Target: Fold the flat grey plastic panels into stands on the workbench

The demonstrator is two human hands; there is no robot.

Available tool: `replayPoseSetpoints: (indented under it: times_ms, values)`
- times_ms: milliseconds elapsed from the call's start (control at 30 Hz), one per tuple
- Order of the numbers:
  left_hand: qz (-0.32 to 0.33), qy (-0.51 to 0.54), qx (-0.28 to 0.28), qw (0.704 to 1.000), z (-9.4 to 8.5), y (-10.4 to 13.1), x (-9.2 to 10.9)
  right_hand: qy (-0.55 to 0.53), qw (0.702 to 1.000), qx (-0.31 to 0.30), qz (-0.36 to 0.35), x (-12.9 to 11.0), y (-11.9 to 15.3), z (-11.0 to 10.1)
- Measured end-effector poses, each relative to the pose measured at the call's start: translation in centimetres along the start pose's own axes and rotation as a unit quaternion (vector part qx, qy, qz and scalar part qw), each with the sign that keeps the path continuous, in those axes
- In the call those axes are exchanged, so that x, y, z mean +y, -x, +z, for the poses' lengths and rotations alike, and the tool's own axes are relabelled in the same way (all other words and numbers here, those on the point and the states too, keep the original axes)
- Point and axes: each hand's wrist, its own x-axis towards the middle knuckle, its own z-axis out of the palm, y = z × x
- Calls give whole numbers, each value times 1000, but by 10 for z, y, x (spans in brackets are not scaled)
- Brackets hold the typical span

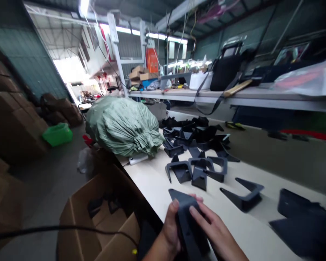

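A dark grey angled bracket [188,224] is held between both hands over the near edge of the white table [152,181]. My left hand [170,226] wraps its left side, thumb on the upper face. My right hand [213,224] grips the right side, its fingers lying across the surface. Just beyond, several similar brackets [179,169] lie loose on the tabletop, and behind them rises a pile of black parts [198,132]. One U-shaped bracket [244,195] rests apart, right of my hands. Dark flat pieces [304,221] lie at the far right.
Below the table's left edge stands an open cardboard box [78,214] with a few dark parts inside. A tied green sack [122,123] sits on the table beside a white phone [138,158]. A shelf [179,95] runs behind. A black cable [57,228] crosses the lower left.
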Motion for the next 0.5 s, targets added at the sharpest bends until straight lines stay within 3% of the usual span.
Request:
replayPoseSetpoints:
  times_ms: [100,167,300,400,500]
  values:
    - [-15,-7,12,1000,3,-4,-2,-40,998,-41,20,5,-2,0]
    - [-20,9,73,997,4,-10,5,-38,998,-45,3,12,1,0]
    - [-10,39,199,979,11,-22,23,-8,999,34,-11,32,12,3]
    - [-25,-16,210,977,25,-18,26,16,996,66,-62,32,25,9]
    - [-50,-81,193,976,42,-9,24,45,990,50,-124,15,38,12]
